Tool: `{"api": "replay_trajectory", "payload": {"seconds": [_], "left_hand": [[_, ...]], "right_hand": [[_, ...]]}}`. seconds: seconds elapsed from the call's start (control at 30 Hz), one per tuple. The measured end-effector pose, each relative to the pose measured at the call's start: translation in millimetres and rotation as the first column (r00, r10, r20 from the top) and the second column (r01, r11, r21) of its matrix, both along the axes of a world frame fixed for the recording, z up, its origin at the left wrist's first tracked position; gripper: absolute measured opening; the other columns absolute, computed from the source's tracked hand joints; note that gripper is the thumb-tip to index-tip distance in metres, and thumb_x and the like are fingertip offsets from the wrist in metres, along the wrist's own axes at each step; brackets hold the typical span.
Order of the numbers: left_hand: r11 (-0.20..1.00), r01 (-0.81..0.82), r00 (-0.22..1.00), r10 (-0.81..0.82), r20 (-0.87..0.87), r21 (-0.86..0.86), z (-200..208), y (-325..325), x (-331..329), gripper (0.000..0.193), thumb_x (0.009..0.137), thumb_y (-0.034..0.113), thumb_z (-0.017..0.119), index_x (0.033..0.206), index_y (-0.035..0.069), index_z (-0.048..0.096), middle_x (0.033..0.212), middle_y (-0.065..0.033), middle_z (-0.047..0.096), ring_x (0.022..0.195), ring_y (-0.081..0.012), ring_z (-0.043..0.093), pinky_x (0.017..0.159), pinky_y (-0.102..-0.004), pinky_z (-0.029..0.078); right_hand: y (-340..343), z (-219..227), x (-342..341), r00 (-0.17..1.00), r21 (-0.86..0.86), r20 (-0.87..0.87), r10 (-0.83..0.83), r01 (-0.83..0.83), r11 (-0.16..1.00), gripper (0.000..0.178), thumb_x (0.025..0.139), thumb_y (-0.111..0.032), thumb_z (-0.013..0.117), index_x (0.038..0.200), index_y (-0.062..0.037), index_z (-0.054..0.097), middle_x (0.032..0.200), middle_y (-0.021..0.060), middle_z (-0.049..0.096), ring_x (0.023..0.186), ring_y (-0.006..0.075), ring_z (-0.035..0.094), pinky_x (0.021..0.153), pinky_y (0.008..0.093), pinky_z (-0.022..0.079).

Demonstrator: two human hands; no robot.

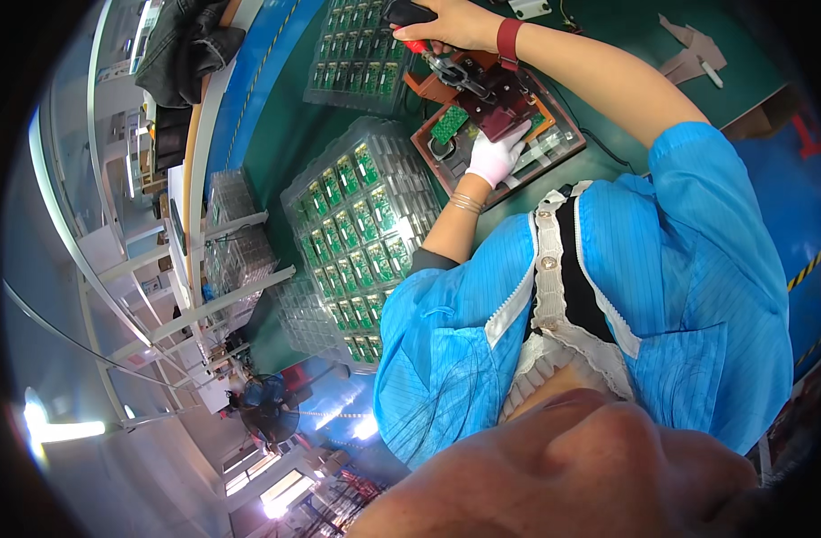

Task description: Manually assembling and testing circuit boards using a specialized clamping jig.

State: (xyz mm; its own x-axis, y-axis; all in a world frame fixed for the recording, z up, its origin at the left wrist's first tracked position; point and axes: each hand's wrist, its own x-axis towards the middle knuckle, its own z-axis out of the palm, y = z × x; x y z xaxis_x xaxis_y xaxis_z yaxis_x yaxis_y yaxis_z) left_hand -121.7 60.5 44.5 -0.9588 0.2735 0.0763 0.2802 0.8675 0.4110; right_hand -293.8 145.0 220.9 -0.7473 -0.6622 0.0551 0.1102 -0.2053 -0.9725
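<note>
My right hand (464, 24), bare with a red wristband, is closed at the red handle (416, 45) of a metal toggle clamp (457, 75). A dark rounded piece (409, 12) shows beside its fingers; whether the hand holds that too I cannot tell. My left hand (495, 160), in a white glove, reaches into a brown box-like fixture (561, 147), its fingertips partly hidden under a dark reddish plate (509, 106). In the fixture, a green circuit board (449, 125) lies left of that hand. What the gloved fingers touch is hidden.
Clear plastic trays (361, 238) of green boards stand left of the fixture, with another tray (357, 54) farther back. On the green table (608, 27), a cloth-like scrap (684, 54) and a white marker (712, 74) lie at the right. A black cable (610, 148) runs beside the fixture.
</note>
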Motion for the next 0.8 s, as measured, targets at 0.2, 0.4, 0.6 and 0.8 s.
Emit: {"api": "replay_trajectory", "payload": {"seconds": [0.2,0.4,0.6,0.8], "left_hand": [[0.997,-0.033,0.981,0.020,-0.194,-0.067,-5.0,-4.2,2.0,0.037,0.081,0.020,0.059,0.117,0.014,0.062,0.114,-0.0058,0.063,0.109,-0.0297,0.054,0.092,-0.0386,0.042],[0.983,-0.077,0.973,0.037,-0.228,-0.167,4.9,8.6,-1.7,0.036,0.078,0.017,0.061,0.114,0.016,0.065,0.112,-0.0063,0.063,0.105,-0.0300,0.054,0.090,-0.0389,0.043],[0.997,-0.083,0.966,0.082,-0.246,0.006,-15.9,8.1,-5.9,0.035,0.077,0.015,0.062,0.111,0.019,0.068,0.111,-0.0064,0.063,0.105,-0.0296,0.054,0.092,-0.0378,0.042],[0.994,-0.097,0.984,0.104,-0.143,0.052,-25.5,5.5,4.1,0.027,0.084,0.018,0.057,0.109,0.014,0.068,0.109,-0.0082,0.065,0.101,-0.0289,0.059,0.086,-0.0363,0.047]], "right_hand": [[-5.9,5.6,1.9,0.998,-0.002,-0.061,0.009,-0.009,1.000,0.016,0.085,-0.019,0.063,0.082,-0.0035,0.061,0.068,0.0035,0.063,0.056,0.0132,0.055,0.055,0.0249,0.045],[-2.1,3.7,-3.0,0.995,0.030,-0.095,0.034,-0.031,0.999,0.017,0.085,-0.020,0.063,0.090,-0.0035,0.062,0.071,0.0034,0.063,0.058,0.0116,0.055,0.054,0.0232,0.045],[15.5,9.7,2.3,0.983,0.060,-0.182,0.002,0.009,0.998,0.027,0.080,-0.028,0.068,0.092,-0.0039,0.064,0.070,0.0030,0.062,0.053,0.0102,0.052,0.049,0.0229,0.044],[18.6,9.5,7.2,0.987,0.043,-0.158,0.034,-0.028,0.999,0.022,0.080,-0.023,0.067,0.088,-0.0037,0.063,0.069,0.0030,0.063,0.055,0.0117,0.054,0.053,0.0240,0.046]]}}
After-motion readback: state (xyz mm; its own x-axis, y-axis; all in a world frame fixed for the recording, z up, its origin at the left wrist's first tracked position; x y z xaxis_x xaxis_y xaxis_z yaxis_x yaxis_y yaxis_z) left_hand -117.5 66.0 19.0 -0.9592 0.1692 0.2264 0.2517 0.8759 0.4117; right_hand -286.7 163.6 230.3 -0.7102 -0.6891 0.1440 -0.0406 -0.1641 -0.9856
